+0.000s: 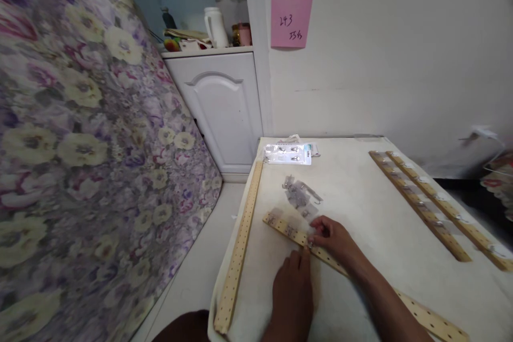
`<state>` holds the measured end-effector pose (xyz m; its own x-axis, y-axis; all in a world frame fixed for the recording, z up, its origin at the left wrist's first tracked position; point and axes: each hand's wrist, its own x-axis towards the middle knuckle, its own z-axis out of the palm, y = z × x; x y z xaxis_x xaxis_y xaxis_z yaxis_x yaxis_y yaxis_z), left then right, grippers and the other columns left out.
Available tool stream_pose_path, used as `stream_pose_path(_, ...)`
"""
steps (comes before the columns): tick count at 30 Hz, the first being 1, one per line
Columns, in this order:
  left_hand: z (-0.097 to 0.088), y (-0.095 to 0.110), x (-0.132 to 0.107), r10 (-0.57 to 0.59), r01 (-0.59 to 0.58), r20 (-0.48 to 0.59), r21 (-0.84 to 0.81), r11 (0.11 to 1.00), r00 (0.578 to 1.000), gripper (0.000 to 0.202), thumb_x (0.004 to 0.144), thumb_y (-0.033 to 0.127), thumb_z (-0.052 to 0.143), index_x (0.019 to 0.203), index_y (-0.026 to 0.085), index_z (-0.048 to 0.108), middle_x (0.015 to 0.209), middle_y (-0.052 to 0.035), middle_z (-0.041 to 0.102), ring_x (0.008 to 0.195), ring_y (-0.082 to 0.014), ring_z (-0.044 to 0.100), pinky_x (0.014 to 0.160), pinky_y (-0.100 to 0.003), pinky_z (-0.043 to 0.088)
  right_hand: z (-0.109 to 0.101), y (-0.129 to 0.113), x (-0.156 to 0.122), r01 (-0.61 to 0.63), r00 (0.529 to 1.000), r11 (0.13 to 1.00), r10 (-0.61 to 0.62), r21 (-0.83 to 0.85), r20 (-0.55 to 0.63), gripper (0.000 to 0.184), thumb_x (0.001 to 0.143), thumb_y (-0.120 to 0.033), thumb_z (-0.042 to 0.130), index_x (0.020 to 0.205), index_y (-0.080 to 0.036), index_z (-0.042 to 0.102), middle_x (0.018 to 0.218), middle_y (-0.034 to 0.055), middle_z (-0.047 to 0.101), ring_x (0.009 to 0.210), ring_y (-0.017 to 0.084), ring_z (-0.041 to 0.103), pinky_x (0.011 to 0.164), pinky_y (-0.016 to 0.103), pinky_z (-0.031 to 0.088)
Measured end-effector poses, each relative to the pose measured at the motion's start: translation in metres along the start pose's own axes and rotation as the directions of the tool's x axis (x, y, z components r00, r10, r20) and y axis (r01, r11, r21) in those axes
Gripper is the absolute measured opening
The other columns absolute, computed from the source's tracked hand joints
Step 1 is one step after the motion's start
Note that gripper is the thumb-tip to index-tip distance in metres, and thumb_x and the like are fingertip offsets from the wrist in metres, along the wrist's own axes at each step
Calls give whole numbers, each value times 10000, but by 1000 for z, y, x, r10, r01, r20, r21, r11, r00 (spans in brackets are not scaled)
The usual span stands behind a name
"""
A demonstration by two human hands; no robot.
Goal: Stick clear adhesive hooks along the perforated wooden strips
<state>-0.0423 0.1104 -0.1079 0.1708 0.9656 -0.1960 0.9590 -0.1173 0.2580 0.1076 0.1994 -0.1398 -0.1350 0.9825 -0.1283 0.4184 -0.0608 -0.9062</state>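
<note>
Left hand (294, 286): reaches in from the bottom edge, a fingertip against the strip beside a small hook; I cannot tell whether it grips anything.
Right hand (332, 238): comes in from the lower right, thumb and fingers curled narrow around the same spot; I cannot tell whether they pinch the hook.
Perforated strip (331, 261): pale wood-coloured, lying slantwise on the table beneath both hands, its far end toward the upper left; the right forearm covers part of it.
Small hook (310, 244): shiny, on the strip right at the fingertips of both hands, partly hidden.
Clear hook pieces (291, 230): transparent squares with metal parts, on the strip between its far end and the hands.
Left-edge strip (240, 246): also perforated, laid along the table's left side.
Floral curtain (92, 133): hangs left of the table.
Loose hooks (298, 196): a heap on the table just beyond the perforated strip.
Right-hand pair of strips (455, 248): side by side near the table's right side, bearing hooks.
Blister pack (286, 153): flat near the table's back edge (336, 138).
Pink note (291, 21): on the wall.
</note>
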Motion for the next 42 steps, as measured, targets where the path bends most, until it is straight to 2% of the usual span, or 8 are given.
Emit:
stream_pose_path(6, -4, 0, 0, 4, -4, -5, -6, 1000, 1000, 544, 855, 72, 316, 1376, 220, 362, 1110, -101, 566, 978, -223, 552, 801, -326, 449, 0, -1, 1, -6, 999, 1000, 7, 18, -31, 280, 604, -314, 698, 854, -209, 626, 663, -29, 595, 630, 145, 543, 588, 243, 407)
stream_pose_path(10, -5, -2, -3, 7, -8, -29, -48, 999, 1000, 552, 843, 102, 326, 1380, 226, 357, 1123, -90, 560, 985, -219, 546, 819, -325, 445, -1, -3, 0, 18, 1000, 998, -18, 61, 5, 261, 607, -303, 707, 828, -192, 622, 660, -30, 575, 642, 141, 527, 590, 238, 396)
stream_pose_path(16, -11, -3, -3, -20, 21, 16, -107, 994, 1000, 536, 863, 165, 318, 1393, 238, 333, 1182, -77, 540, 1047, -200, 527, 878, -288, 422, -12, -10, -6, 49, 998, 992, -53, 118, 38, 193, 720, -340, 609, 820, -175, 610, 674, -13, 570, 620, 134, 505, 579, 242, 394)
stream_pose_path(19, -13, -3, -5, -5, 6, 8, -134, 991, 1000, 520, 866, 184, 328, 1384, 224, 349, 1194, -78, 535, 1061, -196, 523, 893, -277, 413, -25, -9, -15, 42, 999, 998, -41, 56, -13, 230, 750, -373, 574, 856, -172, 613, 683, -5, 575, 619, 139, 503, 573, 250, 391)
stream_pose_path(22, -16, -3, -9, 6, -14, -47, -183, 983, 999, 500, 869, 184, 331, 1366, 218, 370, 1190, -71, 543, 1051, -183, 531, 885, -259, 414, -42, -3, -32, 63, 997, 998, -64, -10, -34, 232, 750, -372, 578, 877, -179, 603, 690, -7, 562, 650, 148, 511, 594, 254, 398)
stream_pose_path(27, -28, -7, -15, -28, 0, -112, -242, 970, 993, 417, 883, 189, 329, 1283, 204, 449, 1151, -49, 581, 998, -152, 561, 838, -226, 419, -60, 14, -70, 74, 996, 982, -80, -173, -31, 255, 671, -338, 658, 876, -200, 595, 744, -4, 558, 691, 162, 511, 624, 261, 409)
stream_pose_path(34, -31, -22, -14, -112, 67, -169, -253, 965, 979, 266, 883, 205, 343, 1049, 220, 551, 1037, -16, 629, 930, -139, 579, 776, -232, 384, -57, 16, -94, 160, 984, 929, -177, -334, -21, 228, 627, -262, 663, 835, -210, 585, 876, 23, 574, 821, 191, 533, 729, 279, 419)
stream_pose_path(42, -26, -26, -12, -72, 36, -153, -227, 973, 986, 256, 894, 232, 330, 1027, 220, 548, 1015, -19, 625, 903, -140, 579, 754, -236, 371, -45, 12, -96, 68, 990, 930, -107, -362, -89, 107, 656, -248, 603, 739, -217, 543, 808, 8, 566, 782, 186, 540, 690, 272, 413)
